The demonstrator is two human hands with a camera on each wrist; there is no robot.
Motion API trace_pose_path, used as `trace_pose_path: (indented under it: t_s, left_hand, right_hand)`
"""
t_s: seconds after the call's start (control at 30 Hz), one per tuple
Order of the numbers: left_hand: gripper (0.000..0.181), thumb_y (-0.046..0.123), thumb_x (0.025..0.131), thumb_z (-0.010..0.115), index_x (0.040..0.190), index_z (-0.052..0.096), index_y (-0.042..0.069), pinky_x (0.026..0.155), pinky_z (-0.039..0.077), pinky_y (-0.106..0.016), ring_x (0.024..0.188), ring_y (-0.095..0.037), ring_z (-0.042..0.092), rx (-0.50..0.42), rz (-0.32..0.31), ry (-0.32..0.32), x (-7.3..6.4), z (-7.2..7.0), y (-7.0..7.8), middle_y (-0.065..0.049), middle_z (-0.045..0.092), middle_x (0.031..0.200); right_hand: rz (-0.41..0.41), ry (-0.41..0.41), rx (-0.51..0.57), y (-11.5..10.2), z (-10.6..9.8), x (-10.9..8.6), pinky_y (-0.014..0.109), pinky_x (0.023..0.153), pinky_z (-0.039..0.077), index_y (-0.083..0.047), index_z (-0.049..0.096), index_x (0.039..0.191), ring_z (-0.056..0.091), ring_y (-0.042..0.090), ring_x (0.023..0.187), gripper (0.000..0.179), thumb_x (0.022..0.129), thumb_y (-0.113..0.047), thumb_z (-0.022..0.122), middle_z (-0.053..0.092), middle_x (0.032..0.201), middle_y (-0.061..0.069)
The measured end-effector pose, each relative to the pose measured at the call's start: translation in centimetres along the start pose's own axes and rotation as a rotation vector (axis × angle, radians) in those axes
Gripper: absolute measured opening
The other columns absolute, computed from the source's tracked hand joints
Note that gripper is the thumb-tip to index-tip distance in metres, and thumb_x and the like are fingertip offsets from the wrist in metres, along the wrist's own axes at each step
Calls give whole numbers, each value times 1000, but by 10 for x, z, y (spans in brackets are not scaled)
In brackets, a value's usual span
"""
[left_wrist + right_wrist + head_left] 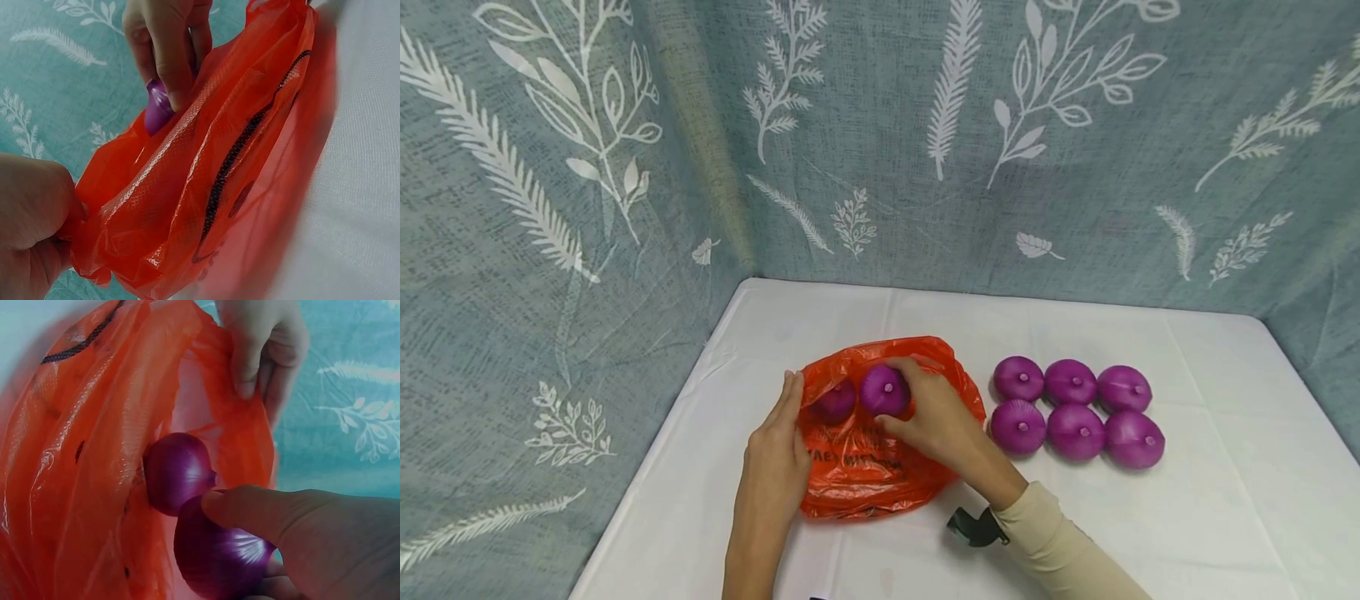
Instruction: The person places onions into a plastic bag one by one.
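Note:
An orange-red plastic bag with dark print lies on the white table, its mouth held open. My left hand pinches the bag's left rim between thumb and fingers, as the left wrist view shows too. In my right hand is a purple onion, gripped between thumb and fingers at the bag's mouth. Another onion sits inside the bag, just beside the held one. To the right of the bag several more onions stand in two rows. Anything deeper in the bag is hidden.
A dark curved object, perhaps part of a wrist strap, shows beside the right sleeve. The white tabletop runs back to a blue-green curtain with white leaf patterns, which also hangs along the left side.

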State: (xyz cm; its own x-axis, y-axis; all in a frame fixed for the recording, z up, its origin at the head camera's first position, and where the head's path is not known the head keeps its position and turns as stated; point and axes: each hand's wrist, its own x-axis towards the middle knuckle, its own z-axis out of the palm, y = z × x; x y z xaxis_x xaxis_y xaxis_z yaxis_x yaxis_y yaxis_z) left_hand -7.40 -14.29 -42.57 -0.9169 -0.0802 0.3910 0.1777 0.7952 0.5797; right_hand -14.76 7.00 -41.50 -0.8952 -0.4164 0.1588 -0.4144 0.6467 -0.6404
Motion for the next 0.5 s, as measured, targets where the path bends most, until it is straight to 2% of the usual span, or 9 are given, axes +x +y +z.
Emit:
trace_pose_path:
  t_s: [0.3, 0.5]
  left_hand:
    - [71, -12, 91, 54, 153, 34, 16, 101, 46, -42, 132, -28, 47, 5, 0, -2, 0, 1, -1, -8, 38, 153]
    - [71, -13, 91, 54, 153, 35, 15, 100, 46, -42, 132, -28, 47, 3, 8, 3, 0, 1, -2, -11, 40, 152]
  right_hand:
    - [49, -31, 10, 3, 11, 7, 34, 85, 57, -9, 43, 143, 66, 20, 102, 74, 80, -23, 82, 65, 119, 11]
    - [75, -27, 4, 6, 17, 12, 36, 86, 57, -7, 44, 142, 65, 22, 103, 74, 80, -23, 82, 64, 120, 13]
